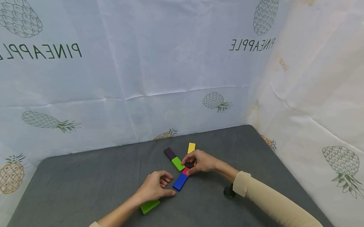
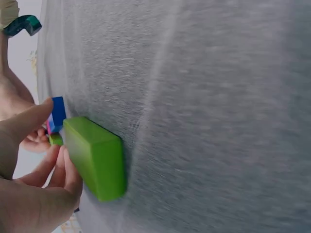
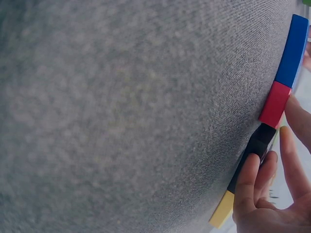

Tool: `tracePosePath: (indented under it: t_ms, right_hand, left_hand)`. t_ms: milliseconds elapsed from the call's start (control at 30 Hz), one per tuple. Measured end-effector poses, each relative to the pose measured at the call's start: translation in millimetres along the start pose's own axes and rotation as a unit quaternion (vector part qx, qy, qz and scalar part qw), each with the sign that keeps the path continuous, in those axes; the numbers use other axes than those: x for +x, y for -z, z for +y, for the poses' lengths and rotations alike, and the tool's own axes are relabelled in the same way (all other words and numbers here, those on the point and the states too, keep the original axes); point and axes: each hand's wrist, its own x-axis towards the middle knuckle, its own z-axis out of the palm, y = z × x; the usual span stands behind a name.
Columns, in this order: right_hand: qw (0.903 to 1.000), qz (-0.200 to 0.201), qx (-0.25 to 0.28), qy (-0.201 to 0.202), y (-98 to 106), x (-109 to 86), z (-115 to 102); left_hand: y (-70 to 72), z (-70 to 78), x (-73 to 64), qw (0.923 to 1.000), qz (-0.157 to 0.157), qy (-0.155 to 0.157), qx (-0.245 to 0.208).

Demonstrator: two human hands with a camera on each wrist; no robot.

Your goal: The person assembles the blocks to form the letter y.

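Note:
My right hand (image 1: 202,161) holds a black block (image 3: 243,167) in its fingers, at the middle of an X-like layout of blocks. Its thumb is at the red block (image 3: 275,103), which adjoins the blue block (image 1: 180,181). Beyond the black block lies a yellow block (image 1: 191,147), partly covered by the hand in the head view. A light green block (image 1: 177,163) and a dark purple block (image 1: 170,153) run end to end up to the left. My left hand (image 1: 155,187) holds nothing, its fingers loosely bent beside the blue block. Under it lies another green block (image 2: 95,155).
A grey cloth (image 1: 88,185) covers the table. White pineapple-print sheets (image 1: 164,58) hang behind it and along the right side. Dark straps with cameras sit near both wrists, one dark green strap (image 1: 229,191) showing below the right sleeve.

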Motion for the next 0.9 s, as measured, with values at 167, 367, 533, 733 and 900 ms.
tracePosePath:
  t_ms: [167,367,533,733,900]
  right_hand:
    - [1.0,0.001,-0.001,-0.004,0.6,-0.6,-1.5]
    - [1.0,0.002,0.002,-0.005,0.7,-1.1,-2.2]
    - [1.0,0.003,0.005,-0.007,0.5,-1.9,-2.2]
    - [0.9999,0.002,0.007,-0.008,0.3,-2.0,-3.2]
    - [0.9999,0.003,0.007,-0.012,-0.2,-1.6,-3.1]
  left_hand:
    - [4.9,-5.3,-11.1,0.9999,0.008,0.005,-0.007]
    - [10.4,-8.6,-29.2,0.9999,0.004,0.016,-0.003]
    - [12.7,-13.0,-44.2,0.9996,0.019,0.02,0.004]
    - [16.8,-17.0,-63.9,0.9989,0.031,0.034,-0.004]
    - [21.8,-20.4,-77.1,0.998,0.04,0.048,-0.006]
